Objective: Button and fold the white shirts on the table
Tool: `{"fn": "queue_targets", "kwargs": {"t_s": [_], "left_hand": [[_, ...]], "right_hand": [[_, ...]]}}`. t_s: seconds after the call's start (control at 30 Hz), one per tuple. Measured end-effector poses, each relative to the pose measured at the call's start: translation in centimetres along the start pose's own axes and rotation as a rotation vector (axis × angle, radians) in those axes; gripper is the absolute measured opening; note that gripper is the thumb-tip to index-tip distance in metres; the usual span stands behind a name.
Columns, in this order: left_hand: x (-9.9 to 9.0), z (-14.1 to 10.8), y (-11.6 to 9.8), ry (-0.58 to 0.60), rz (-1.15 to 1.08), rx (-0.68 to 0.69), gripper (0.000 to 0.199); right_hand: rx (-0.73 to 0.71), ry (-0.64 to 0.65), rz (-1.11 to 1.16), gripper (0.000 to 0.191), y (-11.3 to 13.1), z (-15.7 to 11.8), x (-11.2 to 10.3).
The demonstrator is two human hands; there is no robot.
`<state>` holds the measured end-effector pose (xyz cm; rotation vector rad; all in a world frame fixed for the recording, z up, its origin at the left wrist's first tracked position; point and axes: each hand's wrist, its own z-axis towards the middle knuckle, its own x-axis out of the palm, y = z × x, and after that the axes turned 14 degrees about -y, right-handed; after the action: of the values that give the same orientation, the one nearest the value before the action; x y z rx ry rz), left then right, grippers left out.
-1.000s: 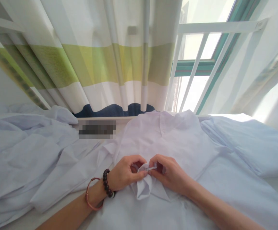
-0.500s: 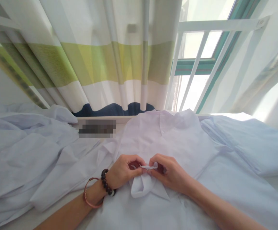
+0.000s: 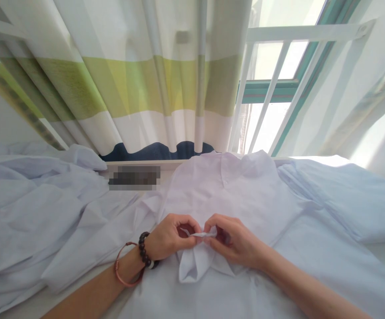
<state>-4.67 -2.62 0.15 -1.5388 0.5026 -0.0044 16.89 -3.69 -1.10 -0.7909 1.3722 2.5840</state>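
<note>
A white coat (image 3: pixel 242 199) with a collar and a buttoned front lies spread before me, its collar toward the far edge. Over its middle, my left hand (image 3: pixel 172 237) pinches a white cloth strip (image 3: pixel 195 263), thumb against fingers. My right hand (image 3: pixel 234 239) pinches the same strip just to the right, the two sets of fingertips nearly touching. A loop and a loose end of the strip hang below the fingers. Whether the strip is knotted cannot be made out. On my left wrist are a dark bead bracelet (image 3: pixel 142 250) and a thin copper-coloured bangle (image 3: pixel 116 268).
Crumpled white garments (image 3: pixel 39 212) are heaped at the left, and folded white cloth (image 3: pixel 348 195) lies at the right. A blurred-out dark patch (image 3: pixel 134 178) sits near the far edge. Beyond stand a striped curtain (image 3: pixel 129 84) and a white railing (image 3: pixel 278 62) before a window.
The loop of the strip hangs slightly lower and has shifted a little left. Both hands keep their pinch at almost the same spot.
</note>
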Motion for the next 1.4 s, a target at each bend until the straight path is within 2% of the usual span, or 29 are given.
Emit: {"fn": "queue_targets", "kwargs": {"t_s": [0.2, 0.4, 0.57, 0.7, 0.83, 0.97, 1.2, 1.4], "left_hand": [[0.8, -0.4, -0.4, -0.112, 0.156, 0.062, 0.018], [0.8, -0.1, 0.1, -0.092, 0.13, 0.058, 0.026], [0.9, -0.4, 0.2, -0.14, 0.183, 0.076, 0.023], [0.9, -0.9, 0.0, -0.194, 0.265, 0.159, 0.019], [0.9, -1.1, -0.1, -0.185, 0.298, 0.235, 0.017], [0.9, -1.1, -0.1, -0.183, 0.338, 0.282, 0.014], [1.5, -1.1, -0.1, -0.257, 0.457, 0.479, 0.01], [1.5, -1.3, 0.0, -0.293, 0.496, 0.58, 0.014]], "right_hand": [[-0.081, -0.024, -0.117, 0.005, 0.0, -0.1, 0.3], [-0.224, -0.057, -0.218, 0.006, -0.2, -0.2, 0.5], [-0.274, -0.076, -0.215, 0.007, -0.4, -0.3, 0.5], [-0.279, -0.072, -0.191, 0.01, -0.4, -0.4, 0.3], [-0.283, -0.059, -0.177, 0.014, -0.3, -0.4, 0.3], [-0.31, -0.1, -0.238, 0.011, -0.1, -0.4, 0.4], [-0.349, -0.156, -0.41, 0.01, 0.4, -0.4, 1.2], [-0.374, -0.189, -0.367, 0.013, 0.3, -0.3, 1.0]]}}
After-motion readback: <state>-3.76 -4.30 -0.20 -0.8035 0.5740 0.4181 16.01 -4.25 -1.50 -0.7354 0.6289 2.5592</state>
